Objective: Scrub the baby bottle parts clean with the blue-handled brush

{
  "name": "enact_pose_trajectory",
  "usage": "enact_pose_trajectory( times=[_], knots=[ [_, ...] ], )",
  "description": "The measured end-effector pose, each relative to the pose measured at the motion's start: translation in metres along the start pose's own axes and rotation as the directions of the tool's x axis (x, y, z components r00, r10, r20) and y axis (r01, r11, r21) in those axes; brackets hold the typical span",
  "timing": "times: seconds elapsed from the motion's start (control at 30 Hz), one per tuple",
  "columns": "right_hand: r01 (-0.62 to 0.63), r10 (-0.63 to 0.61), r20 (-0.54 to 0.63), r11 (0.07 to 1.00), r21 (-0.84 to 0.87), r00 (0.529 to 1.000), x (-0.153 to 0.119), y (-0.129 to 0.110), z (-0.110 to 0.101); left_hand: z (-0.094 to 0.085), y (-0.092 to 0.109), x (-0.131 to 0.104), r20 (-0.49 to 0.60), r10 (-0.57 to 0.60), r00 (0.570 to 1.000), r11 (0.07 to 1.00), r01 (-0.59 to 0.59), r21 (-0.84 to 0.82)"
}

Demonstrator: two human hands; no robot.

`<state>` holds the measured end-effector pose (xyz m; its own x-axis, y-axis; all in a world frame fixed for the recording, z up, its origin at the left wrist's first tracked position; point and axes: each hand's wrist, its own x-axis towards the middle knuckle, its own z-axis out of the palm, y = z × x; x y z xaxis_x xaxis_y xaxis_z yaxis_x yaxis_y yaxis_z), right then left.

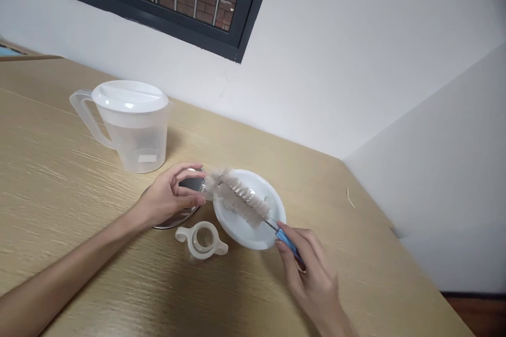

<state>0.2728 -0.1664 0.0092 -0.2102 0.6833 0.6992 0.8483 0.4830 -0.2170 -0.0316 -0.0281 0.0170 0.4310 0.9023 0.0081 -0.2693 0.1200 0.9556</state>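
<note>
My right hand is closed around the blue handle of a bottle brush with white bristles. The brush slants up to the left over a white bowl. At the brush's tip, my left hand grips a small clear container between thumb and fingers. The bristle end is at the container's mouth; how far it reaches inside I cannot tell. Just below sits a whitish ring with two side handles. A round shiny metal tray lies partly hidden beneath my left hand.
A translucent lidded pitcher stands at the back left, its handle to the left. The wooden table meets a white wall below a dark-framed window. A thin pale strip lies on the right.
</note>
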Motion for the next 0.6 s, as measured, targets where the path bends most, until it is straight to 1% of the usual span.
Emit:
enact_pose_trajectory(
  times=[0.13, 0.37, 0.47, 0.6],
  knots=[
    [0.002, -0.002, 0.010, 1.000, 0.000, 1.000, 0.002, -0.001, 0.001, 0.002, 0.005, -0.004, 0.024, -0.031, 0.999, 0.999, 0.032, -0.033],
    [-0.003, 0.003, 0.004, 1.000, 0.004, 1.000, -0.004, -0.001, 0.002, 0.004, 0.010, -0.006, -0.020, -0.115, 0.993, 0.993, 0.115, -0.006],
    [-0.013, 0.013, 0.005, 1.000, 0.004, 1.000, -0.005, -0.001, 0.003, 0.003, 0.012, -0.006, -0.028, -0.122, 0.992, 0.992, 0.122, -0.008],
    [-0.048, 0.045, -0.059, 0.998, -0.041, 0.997, -0.002, 0.000, 0.002, 0.003, 0.013, -0.005, -0.015, -0.092, 0.996, 0.996, 0.092, -0.020]
  ],
)
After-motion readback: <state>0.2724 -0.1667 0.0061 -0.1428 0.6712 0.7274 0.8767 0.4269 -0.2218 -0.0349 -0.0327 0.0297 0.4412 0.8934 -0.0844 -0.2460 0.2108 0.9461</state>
